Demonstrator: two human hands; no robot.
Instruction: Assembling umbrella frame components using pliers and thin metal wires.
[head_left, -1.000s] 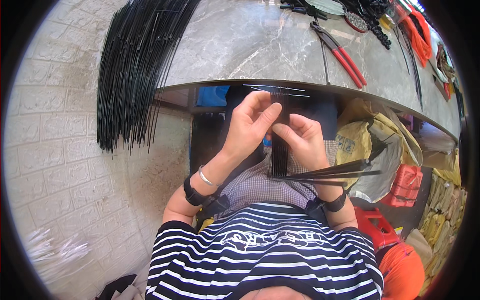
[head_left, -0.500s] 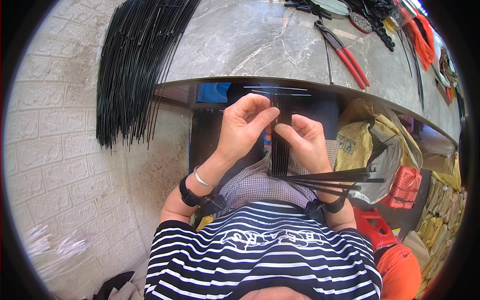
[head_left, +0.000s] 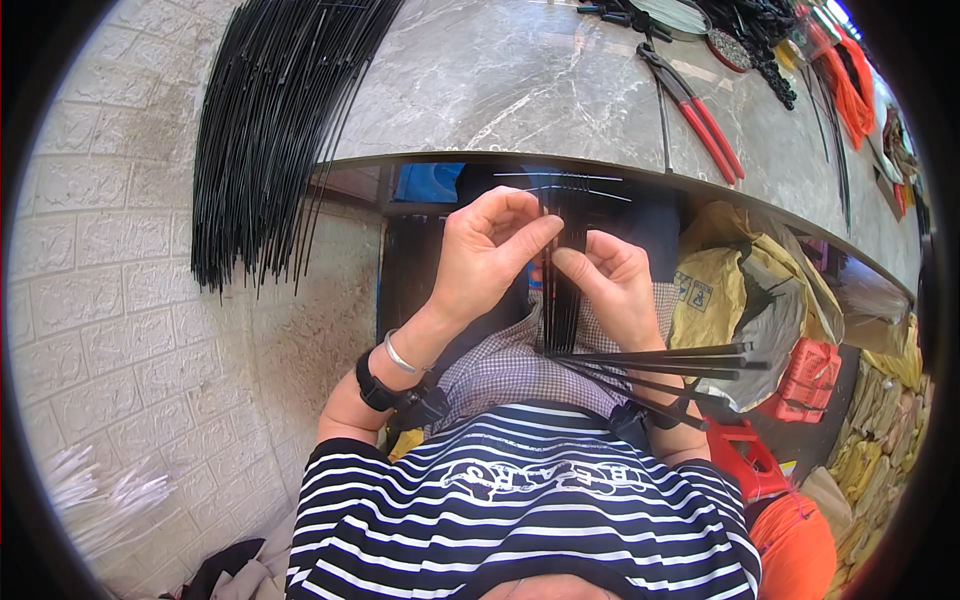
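Note:
Upright over my lap is a row of thin black rods (head_left: pixel 563 310), held side by side between my hands. My left hand (head_left: pixel 497 255) pinches the row at its left side, with thumb and fingers closed. Against the right side presses my right hand (head_left: pixel 615 285), its thumb across the rods and its other fingers curled behind. Two pale thin strips (head_left: pixel 590 178) cross the rods near the top. From the lower end, several thicker black rods (head_left: pixel 660 358) fan out to the right over my right forearm. The fingertips partly hide where the rods are gripped.
Ahead stands a grey marbled table (head_left: pixel 480 90). A thick bundle of black rods (head_left: pixel 285 150) hangs over its left edge, and red-handled pliers (head_left: pixel 705 125) lie on the right. Yellow sacks (head_left: pixel 710 270) and a red crate (head_left: pixel 808 380) are to my right. A white brick-patterned wall (head_left: pixel 110 240) stands left.
The fanned rods at the lower right have spread, one swinging lower. One pale strip at the top now tilts more, and a slight gap shows between the upright rods. Both hands stay nearly in place.

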